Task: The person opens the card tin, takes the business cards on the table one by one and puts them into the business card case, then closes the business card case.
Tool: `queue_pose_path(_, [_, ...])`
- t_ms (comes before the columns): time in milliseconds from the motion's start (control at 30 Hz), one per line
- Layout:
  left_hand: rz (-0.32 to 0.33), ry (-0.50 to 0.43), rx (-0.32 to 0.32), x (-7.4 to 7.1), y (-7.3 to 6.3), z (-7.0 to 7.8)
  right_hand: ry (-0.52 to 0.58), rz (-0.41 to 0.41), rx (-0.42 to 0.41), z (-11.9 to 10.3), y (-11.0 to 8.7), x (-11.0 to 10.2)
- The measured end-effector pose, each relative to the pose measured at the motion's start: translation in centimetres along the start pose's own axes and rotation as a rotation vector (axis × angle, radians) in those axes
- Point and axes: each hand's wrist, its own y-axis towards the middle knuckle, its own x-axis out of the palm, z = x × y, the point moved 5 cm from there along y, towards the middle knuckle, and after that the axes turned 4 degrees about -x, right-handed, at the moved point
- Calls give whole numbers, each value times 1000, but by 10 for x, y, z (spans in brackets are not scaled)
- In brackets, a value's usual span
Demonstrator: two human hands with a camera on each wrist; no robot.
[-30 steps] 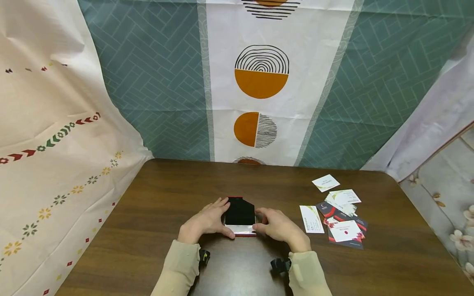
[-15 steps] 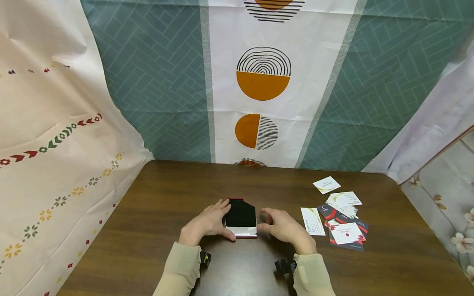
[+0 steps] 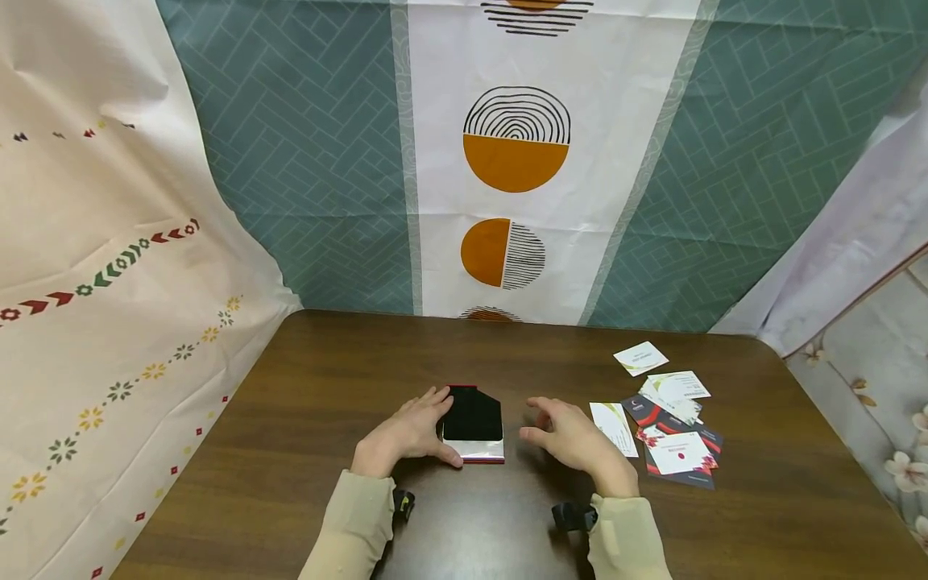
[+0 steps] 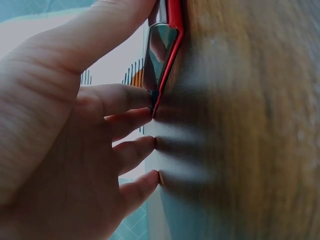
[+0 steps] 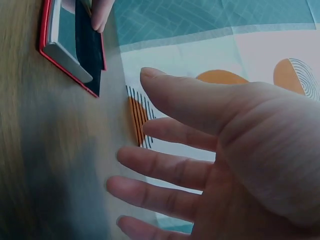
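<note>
A business card case (image 3: 473, 415) lies opened flat on the table, with a black inner flap, a shiny metal part and red edges. My left hand (image 3: 406, 431) holds it along its left side, thumb at the near corner and forefinger on the black flap. In the left wrist view the other fingertips (image 4: 150, 142) rest on the tabletop beside the red edge. My right hand (image 3: 573, 435) hovers to the right of the case, apart from it, fingers loosely bent with nothing in them. The right wrist view shows its palm and spread fingers (image 5: 165, 167).
Several business cards (image 3: 674, 453) lie in a loose overlapping pile on the right of the brown table (image 3: 348, 354). A white card (image 3: 613, 428) lies just beyond my right hand, and another card (image 3: 641, 358) sits farther back. A patterned cloth (image 3: 507, 161) hangs behind the table.
My right hand has let go of the card case's right edge and moved away to the right. My left hand and the case have stayed in place.
</note>
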Motion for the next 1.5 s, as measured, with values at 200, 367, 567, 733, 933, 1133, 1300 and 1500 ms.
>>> queue_pose_path(200, [8,5,1,-1,-1,-1,-27,13,-3,10,-3,-16])
queue_pose_path(367, [11,7,1,0,-1,-2,-99,32,-29,25,-5,-39])
queue_pose_path(567, [11,0,3,0,-2,-1,-197,9,-73,49,-1,-67])
queue_pose_path(733, [6,-2,4,1,-4,0,-260,-19,-102,70,3,-87])
queue_pose_path(933, [7,-5,1,0,-4,1,-279,9,-97,102,14,-111])
queue_pose_path(1133, [11,-1,3,-2,-5,1,-273,38,-43,139,26,-127])
queue_pose_path(1300, [6,-4,5,-1,-4,1,-246,42,77,164,31,-135])
queue_pose_path(1500, [8,-2,14,1,-3,1,-272,16,242,178,32,-141])
